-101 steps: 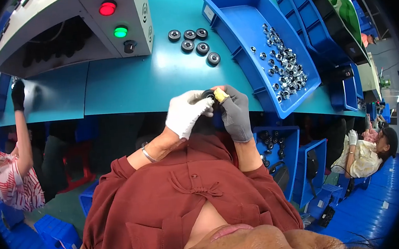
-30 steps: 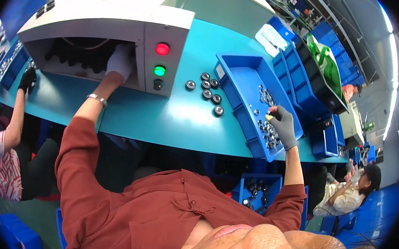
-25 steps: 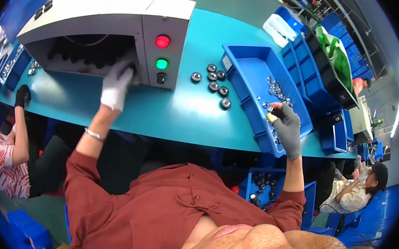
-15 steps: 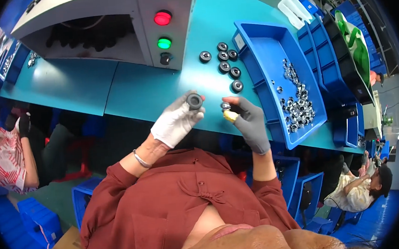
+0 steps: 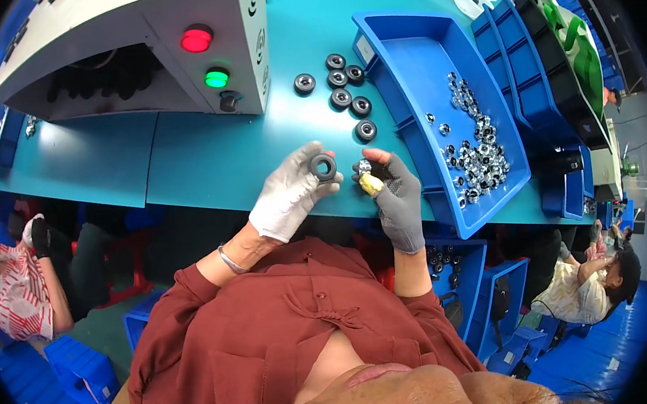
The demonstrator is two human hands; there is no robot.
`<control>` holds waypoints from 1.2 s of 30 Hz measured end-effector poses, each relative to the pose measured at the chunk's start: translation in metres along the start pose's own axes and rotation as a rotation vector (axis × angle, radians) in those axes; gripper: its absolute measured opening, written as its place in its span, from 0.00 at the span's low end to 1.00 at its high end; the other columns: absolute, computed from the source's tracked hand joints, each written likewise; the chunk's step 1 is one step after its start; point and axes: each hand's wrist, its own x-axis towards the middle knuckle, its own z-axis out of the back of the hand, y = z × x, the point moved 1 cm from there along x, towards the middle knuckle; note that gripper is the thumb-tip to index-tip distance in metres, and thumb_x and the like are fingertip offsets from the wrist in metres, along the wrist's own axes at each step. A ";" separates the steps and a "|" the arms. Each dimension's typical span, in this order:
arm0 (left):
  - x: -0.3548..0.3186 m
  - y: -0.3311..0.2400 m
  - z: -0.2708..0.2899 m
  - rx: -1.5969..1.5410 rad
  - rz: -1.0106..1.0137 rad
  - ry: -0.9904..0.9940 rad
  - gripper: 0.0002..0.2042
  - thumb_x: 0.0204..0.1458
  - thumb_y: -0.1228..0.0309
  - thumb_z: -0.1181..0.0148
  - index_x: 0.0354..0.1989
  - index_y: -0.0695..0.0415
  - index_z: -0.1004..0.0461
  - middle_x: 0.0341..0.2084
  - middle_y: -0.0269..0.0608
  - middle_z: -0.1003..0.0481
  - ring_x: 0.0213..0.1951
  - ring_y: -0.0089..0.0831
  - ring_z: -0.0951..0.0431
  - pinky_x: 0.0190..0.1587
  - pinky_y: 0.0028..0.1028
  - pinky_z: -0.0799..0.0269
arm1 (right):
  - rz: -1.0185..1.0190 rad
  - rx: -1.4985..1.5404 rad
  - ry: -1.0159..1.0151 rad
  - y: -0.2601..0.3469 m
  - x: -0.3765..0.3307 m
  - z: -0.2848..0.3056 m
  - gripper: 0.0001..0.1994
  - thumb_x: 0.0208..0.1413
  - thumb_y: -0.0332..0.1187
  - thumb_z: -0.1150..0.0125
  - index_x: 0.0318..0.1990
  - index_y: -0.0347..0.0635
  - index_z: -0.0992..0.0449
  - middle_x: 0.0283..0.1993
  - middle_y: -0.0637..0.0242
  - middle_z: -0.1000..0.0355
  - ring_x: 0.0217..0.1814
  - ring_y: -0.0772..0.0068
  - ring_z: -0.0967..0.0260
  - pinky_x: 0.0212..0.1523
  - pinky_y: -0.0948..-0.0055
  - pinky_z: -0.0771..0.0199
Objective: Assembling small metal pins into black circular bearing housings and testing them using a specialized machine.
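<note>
Where the teal table (image 5: 206,158) meets its near edge, two gloved hands are seen side by side in the head view. A black ring (image 5: 324,166) is pinched in the fingertips of the left hand (image 5: 290,193), which wears a white glove; the ring is held just above the near edge, its hole facing up. The right hand (image 5: 396,196), in a grey glove with a yellow tip on one finger, is closed on a small silvery metal part (image 5: 364,167), pinched between thumb and forefinger. Ring and metal part are held near each other, not touching.

Six more black rings (image 5: 345,94) are laid in a loose cluster on the table behind the hands, toward the far edge. A blue tray (image 5: 402,44) is set to the right of them, reaching the table's near right edge, with a heap of small silvery parts (image 5: 476,156) in its near half. A grey machine housing (image 5: 96,22) is stood at the far left corner, with a red light (image 5: 196,39) above a green light (image 5: 216,78) on its front. More blue bins (image 5: 534,71) are lined along the right edge. Another person in a striped top (image 5: 19,294) is seated beyond the left edge.
</note>
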 end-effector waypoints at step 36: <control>0.009 0.021 -0.016 -0.311 0.118 -0.112 0.17 0.67 0.65 0.48 0.55 0.67 0.32 0.56 0.55 0.30 0.53 0.42 0.26 0.59 0.36 0.25 | 0.095 0.056 -0.145 -0.004 -0.017 0.007 0.15 0.56 0.19 0.38 0.51 0.34 0.26 0.46 0.66 0.26 0.47 0.78 0.28 0.47 0.78 0.27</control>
